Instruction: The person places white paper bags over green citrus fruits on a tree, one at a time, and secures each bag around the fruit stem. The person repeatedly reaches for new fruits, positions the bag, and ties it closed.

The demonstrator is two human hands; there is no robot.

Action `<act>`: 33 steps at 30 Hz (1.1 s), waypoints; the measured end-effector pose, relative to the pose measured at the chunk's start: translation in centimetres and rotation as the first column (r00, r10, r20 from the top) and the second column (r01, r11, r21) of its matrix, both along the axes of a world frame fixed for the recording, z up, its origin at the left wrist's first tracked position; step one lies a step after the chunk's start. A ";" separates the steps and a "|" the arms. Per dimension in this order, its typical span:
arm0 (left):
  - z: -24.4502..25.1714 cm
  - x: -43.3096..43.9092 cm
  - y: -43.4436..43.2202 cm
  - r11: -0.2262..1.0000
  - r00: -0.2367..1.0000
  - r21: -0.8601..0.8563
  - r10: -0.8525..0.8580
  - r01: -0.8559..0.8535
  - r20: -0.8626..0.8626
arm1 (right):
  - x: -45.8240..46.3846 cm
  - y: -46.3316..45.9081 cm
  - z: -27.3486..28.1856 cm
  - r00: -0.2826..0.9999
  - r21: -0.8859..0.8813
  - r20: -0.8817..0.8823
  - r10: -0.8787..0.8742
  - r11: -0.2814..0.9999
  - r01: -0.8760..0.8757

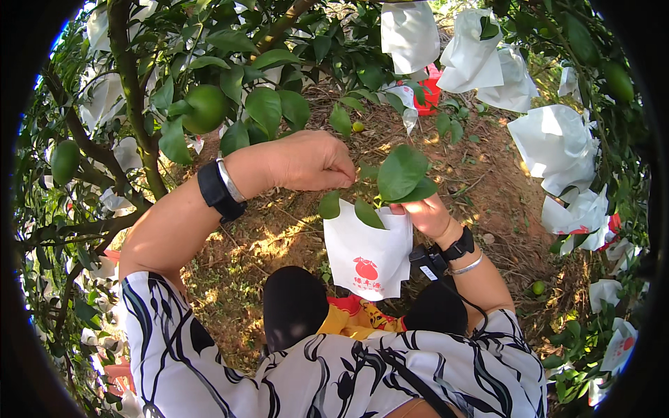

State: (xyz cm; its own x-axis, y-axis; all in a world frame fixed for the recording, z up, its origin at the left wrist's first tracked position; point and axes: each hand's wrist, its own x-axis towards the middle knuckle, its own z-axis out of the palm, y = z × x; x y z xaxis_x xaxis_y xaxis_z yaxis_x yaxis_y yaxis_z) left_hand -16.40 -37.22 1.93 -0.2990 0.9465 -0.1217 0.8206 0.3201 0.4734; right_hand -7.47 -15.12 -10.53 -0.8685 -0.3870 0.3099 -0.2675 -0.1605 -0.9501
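A white paper fruit bag (368, 245) with a red fruit print hangs upright in front of my lap. My right hand (426, 217) pinches its upper right edge, partly covered by green citrus leaves (401, 172). More leaves lie over the bag's mouth, so its contents are hidden. To the upper left of the bag, my left hand (313, 159) is raised with thumb and fingertips drawn together. Whether something thin is between those fingertips cannot be made out.
Bagged fruit (556, 146) hangs on branches at right and above. A bare green citrus fruit (205, 109) hangs at upper left beside a tree branch (128, 89). A red container (429, 91) stands on the littered soil ahead. A fallen green fruit (538, 287) lies at right.
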 end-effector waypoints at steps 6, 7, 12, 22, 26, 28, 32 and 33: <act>-1.7 -0.1 0.6 0.996 0.981 -0.088 -0.026 0.009 -0.193 | 1.8 -0.2 0.5 0.999 -0.029 -0.021 -0.041 0.999 0.040; -2.0 -0.1 0.7 0.996 0.971 -0.092 -0.038 0.016 -0.235 | 1.4 -0.4 0.5 0.995 -0.011 -0.086 -0.056 0.998 0.055; -4.0 0.6 1.5 0.982 0.855 -0.171 -0.022 -0.079 -0.518 | -0.4 -0.7 0.4 0.981 -0.055 -0.191 -0.038 0.998 0.028; -4.5 1.4 3.9 0.877 0.780 -0.329 0.079 -0.350 -0.620 | 0.7 -1.2 -0.2 0.963 -0.378 0.215 0.164 0.923 -0.072; -4.6 1.1 4.1 0.875 0.781 -0.313 0.109 -0.368 -0.615 | 1.0 -1.1 0.0 0.919 -0.444 0.363 0.157 0.896 0.022; -4.6 0.6 4.3 0.865 0.787 -0.288 0.178 -0.412 -0.591 | 1.1 -1.8 -0.1 0.929 -0.481 0.265 0.259 0.870 -0.105; -5.1 1.3 3.7 0.932 0.822 -0.128 0.229 -0.340 -0.522 | 2.1 -2.0 -0.4 0.930 -0.458 0.228 0.289 0.875 -0.159; -5.3 2.1 3.2 0.947 0.803 0.078 0.305 -0.310 -0.512 | 2.2 -1.7 -0.4 0.956 -0.365 0.241 0.167 0.929 -0.070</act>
State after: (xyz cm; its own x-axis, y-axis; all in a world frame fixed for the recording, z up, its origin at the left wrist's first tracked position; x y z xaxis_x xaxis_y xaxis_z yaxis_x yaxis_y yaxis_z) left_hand -14.32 -33.99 -3.39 -0.5956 0.7939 0.1225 0.8006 0.5992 0.0098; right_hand -5.28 -16.79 -10.91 -0.8914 -0.4014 0.2103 0.0261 -0.5088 -0.8605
